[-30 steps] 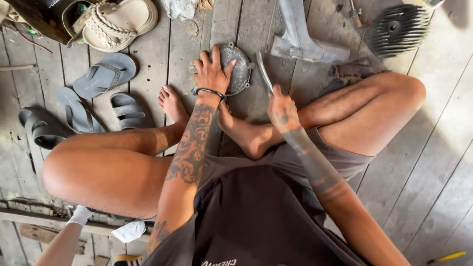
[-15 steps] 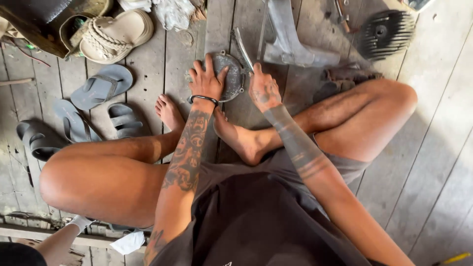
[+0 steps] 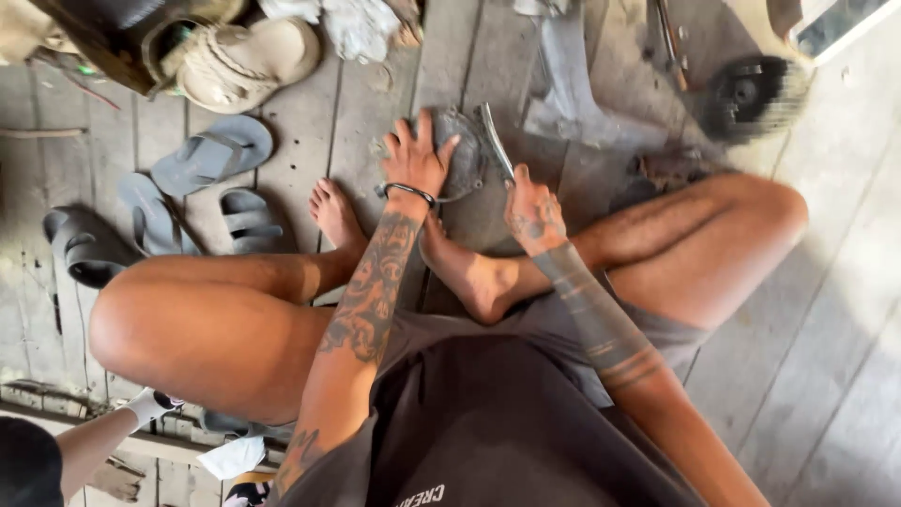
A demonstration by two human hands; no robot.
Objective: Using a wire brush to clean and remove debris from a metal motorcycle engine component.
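While the left hand (image 3: 416,158) presses flat, fingers spread, on the round metal cover (image 3: 465,160), the right hand (image 3: 531,208) grips a flat metal tool (image 3: 496,141) against its edge.

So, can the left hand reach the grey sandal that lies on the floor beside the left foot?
Probably yes. The left hand presses flat on the round metal part, and the nearest grey sandal lies on the bare floor planks just past the left foot. Nothing stands between them, but the hand would have to let go of the part.
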